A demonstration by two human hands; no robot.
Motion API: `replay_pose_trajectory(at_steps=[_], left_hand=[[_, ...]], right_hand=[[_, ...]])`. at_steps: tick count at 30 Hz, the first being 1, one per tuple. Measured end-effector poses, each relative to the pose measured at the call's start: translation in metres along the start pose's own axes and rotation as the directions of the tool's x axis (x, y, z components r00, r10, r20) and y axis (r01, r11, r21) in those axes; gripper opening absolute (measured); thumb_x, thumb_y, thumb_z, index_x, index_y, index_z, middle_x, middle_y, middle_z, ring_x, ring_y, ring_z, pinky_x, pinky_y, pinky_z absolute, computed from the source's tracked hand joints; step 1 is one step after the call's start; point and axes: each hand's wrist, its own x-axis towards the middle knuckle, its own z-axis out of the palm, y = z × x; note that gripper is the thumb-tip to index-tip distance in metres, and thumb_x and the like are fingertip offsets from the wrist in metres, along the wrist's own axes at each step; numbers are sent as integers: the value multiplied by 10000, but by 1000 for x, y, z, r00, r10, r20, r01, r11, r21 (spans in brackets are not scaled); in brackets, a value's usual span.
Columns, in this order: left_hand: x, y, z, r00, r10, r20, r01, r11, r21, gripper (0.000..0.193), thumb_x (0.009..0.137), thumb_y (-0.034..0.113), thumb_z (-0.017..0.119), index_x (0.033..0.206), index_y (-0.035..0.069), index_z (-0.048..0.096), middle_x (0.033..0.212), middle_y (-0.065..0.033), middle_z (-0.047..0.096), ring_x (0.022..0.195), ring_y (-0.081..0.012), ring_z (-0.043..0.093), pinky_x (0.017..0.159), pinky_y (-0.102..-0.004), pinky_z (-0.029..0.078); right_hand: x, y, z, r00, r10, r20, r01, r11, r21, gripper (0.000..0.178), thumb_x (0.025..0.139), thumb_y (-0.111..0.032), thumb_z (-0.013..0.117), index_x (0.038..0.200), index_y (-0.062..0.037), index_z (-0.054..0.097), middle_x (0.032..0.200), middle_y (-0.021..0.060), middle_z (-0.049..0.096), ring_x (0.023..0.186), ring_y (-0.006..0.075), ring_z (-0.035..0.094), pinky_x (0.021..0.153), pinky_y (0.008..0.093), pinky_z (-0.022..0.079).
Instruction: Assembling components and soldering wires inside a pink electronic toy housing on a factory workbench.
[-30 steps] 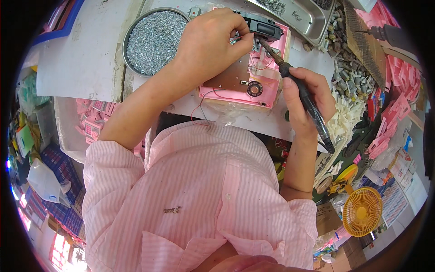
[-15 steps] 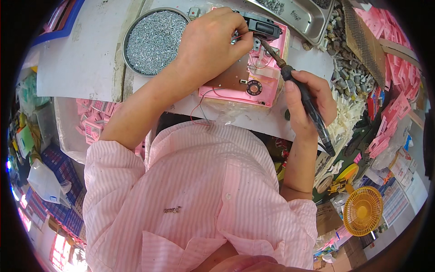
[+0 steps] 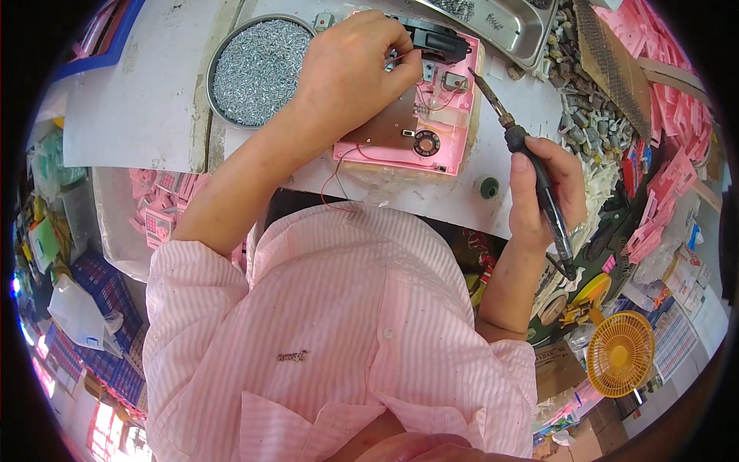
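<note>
An open pink plastic device [image 3: 431, 115] lies on the white bench top, showing a brown circuit board, a small round speaker and thin red wires. My left hand [image 3: 350, 65] rests on its upper left, fingertips pinching a small metal part next to a black block [image 3: 435, 42]. My right hand [image 3: 543, 189] grips a black-handled soldering iron [image 3: 512, 138]; its tip points up-left, just off the device's right edge.
A round metal bowl of small screws [image 3: 254, 65] sits left of the device. A steel tray [image 3: 493, 19] lies behind it. Grey parts and pink casings [image 3: 662, 131] pile at the right. A yellow fan [image 3: 620, 354] stands lower right. A small green cap [image 3: 488, 187] lies by the bench edge.
The soldering iron tip has pulled back to the right, away from the device's inside. My left hand stays on the device.
</note>
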Motion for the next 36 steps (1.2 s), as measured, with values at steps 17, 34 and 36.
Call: replay_pose_trajectory(at_steps=[17,34,36], left_hand=[[-12,64,-19,848,194,493,-199,979,-42,125,834,163,734,887,65,676,822,-61,602,749,-272,641,656,-377,534],[-2,40,-19,799,47,599,242,887,-393,49,886,6,688,930,-15,681,832,-41,635,702,-104,600,637,-241,502],[-6,36,-21,785,-26,619,334,859,-388,39,906,8,685,935,-18,688,850,-34,671,735,-76,626,654,-225,516]], right_hand=[[-21,2,-40,979,103,-173,-103,995,10,271,873,-19,756,1112,53,652,1015,125,710,860,136,660,816,254,518],[-32,4,-32,971,150,-188,-118,978,170,372,849,-29,791,1193,28,659,982,89,714,839,114,654,775,225,510],[-26,2,-14,985,138,-100,-122,980,154,432,835,-27,800,1241,3,657,975,72,710,827,100,641,751,216,503]])
